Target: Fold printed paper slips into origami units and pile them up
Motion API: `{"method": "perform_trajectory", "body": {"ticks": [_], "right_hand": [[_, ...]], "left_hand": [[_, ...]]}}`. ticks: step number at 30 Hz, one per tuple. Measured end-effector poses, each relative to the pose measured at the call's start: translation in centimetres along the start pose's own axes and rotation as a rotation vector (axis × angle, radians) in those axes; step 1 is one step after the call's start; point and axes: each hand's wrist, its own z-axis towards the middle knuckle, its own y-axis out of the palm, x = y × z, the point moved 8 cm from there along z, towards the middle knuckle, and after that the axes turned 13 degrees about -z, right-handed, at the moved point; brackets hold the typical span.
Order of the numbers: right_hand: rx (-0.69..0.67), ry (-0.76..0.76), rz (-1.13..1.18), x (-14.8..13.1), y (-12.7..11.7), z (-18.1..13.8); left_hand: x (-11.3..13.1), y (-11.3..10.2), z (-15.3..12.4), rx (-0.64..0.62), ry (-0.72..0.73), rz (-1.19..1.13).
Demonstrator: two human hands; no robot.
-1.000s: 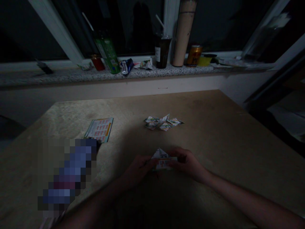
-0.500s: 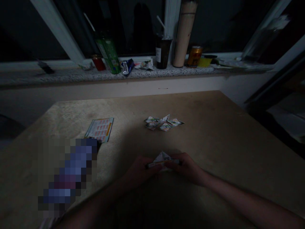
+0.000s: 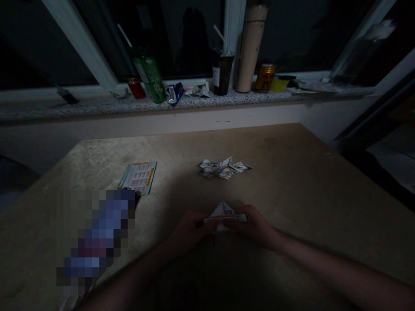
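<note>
A printed sheet of paper (image 3: 222,210), folded to a pointed, triangular top with a band across its middle, is held between my two hands low over the table. My left hand (image 3: 192,228) pinches its left end, and my right hand (image 3: 256,225) grips the right end, both thumbs lying on the near side. The fingers behind the paper are hidden. Farther back on the table, several small folded paper pieces (image 3: 225,168) with the same kind of print lie in a cluster, one with a point sticking up.
A stack of printed sheets (image 3: 139,177) lies at the left on the wooden table (image 3: 292,172), beside a pixelated blue object (image 3: 103,229). The windowsill (image 3: 188,101) behind carries a green bottle (image 3: 152,80), a dark cup with a straw (image 3: 221,75), a tall flask (image 3: 251,52) and a gold can (image 3: 266,77).
The folded paper has tilted slightly between my hands, its point a little higher. The whole view has shifted a bit; the other things lie as before.
</note>
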Motion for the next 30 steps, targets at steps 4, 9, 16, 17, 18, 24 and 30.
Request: {"method": "perform_trajectory", "body": {"ticks": [4,9,16,17,18,24,30], "right_hand": [[0.068,0.022,-0.010,0.4,-0.4,0.3],[0.088,0.052,0.002,0.7,-0.2,0.4],[0.117,0.073,-0.022,0.6,-0.4,0.0],[0.123,0.063,-0.021,0.6,-0.4,0.0],[0.127,0.056,-0.017,0.6,-0.4,0.0],[0.116,0.091,0.044,1.5,-0.7,0.3],[0.121,0.011,0.049,0.5,-1.2,-0.1]], "left_hand": [[0.3,-0.1,0.0,-0.016,0.043,0.003],[0.1,0.0,0.0,-0.011,0.028,-0.003],[0.9,0.2,-0.2,-0.009,0.084,0.046],[0.9,0.3,-0.2,-0.009,0.083,0.048],[0.9,0.3,-0.2,-0.006,0.080,0.048],[0.4,-0.3,-0.2,0.053,0.062,0.025],[0.7,-0.3,-0.3,0.043,0.050,0.040]]}}
